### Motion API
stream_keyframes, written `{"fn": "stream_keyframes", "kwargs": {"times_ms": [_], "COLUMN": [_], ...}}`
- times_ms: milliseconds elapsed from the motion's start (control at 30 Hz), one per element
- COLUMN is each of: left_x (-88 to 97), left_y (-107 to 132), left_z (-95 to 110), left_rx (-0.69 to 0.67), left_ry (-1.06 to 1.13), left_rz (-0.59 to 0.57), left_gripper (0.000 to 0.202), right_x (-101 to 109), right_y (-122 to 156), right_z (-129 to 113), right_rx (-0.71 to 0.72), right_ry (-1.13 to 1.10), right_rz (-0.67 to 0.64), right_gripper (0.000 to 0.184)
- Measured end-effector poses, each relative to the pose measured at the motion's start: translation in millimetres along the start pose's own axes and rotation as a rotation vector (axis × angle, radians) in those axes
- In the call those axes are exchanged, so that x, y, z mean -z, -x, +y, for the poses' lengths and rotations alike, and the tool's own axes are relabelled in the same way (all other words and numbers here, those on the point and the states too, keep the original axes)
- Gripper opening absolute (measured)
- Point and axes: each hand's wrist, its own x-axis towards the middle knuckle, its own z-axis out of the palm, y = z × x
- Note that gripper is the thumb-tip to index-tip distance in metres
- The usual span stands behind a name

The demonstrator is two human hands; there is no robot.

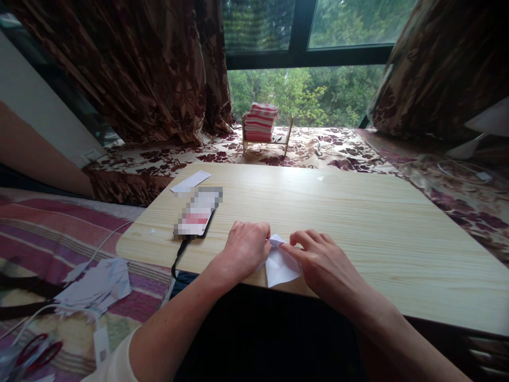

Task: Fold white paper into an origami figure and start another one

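A small piece of folded white paper point(281, 265) is held between my two hands at the near edge of the wooden table point(358, 228). My left hand point(246, 246) is closed, its thumb and curled fingers pinching the paper's upper left side. From the other side, my right hand point(320, 260) grips the paper's upper right side between thumb and fingers. The paper tapers toward the top, and a loose corner points down at me. Parts of its edges are hidden behind my fingers.
Left on the table lie a phone-like device point(199, 215), partly pixelated, with a black strap, and a white paper strip point(191, 182). Paper scraps point(97, 284), cables and red-handled scissors point(37, 350) rest on the bed. A small stand point(287, 139) holds folded striped cloths point(260, 123) by the window.
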Motion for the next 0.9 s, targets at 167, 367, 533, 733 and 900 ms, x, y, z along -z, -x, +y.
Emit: {"fn": "stream_keyframes", "kwargs": {"times_ms": [167,367,533,733,900], "left_x": [-3.6,-7.6,-9.1,-10.6,-10.1], "left_y": [7,12,15,18,23], "left_z": [0,-2,0,4,3], "left_rx": [0.025,0.009,0.036,0.061,0.038], "left_ry": [-0.019,-0.028,-0.025,-0.012,0.028], "left_rz": [-0.01,0.006,0.008,0.001,0.001], "left_gripper": [0.015,0.016,0.016,0.016,0.019], "right_x": [-1,-1,17,11,-18], "right_y": [0,1,8,14,9], "right_z": [0,-4,-14,-50,-54], "right_rx": [0.007,-0.024,-0.01,-0.102,-0.222], "right_ry": [0.005,-0.065,-0.038,0.017,0.062], "right_rz": [0.011,-0.036,0.053,0.23,0.157], "right_gripper": [0.042,0.049,0.053,0.049,0.046]}}
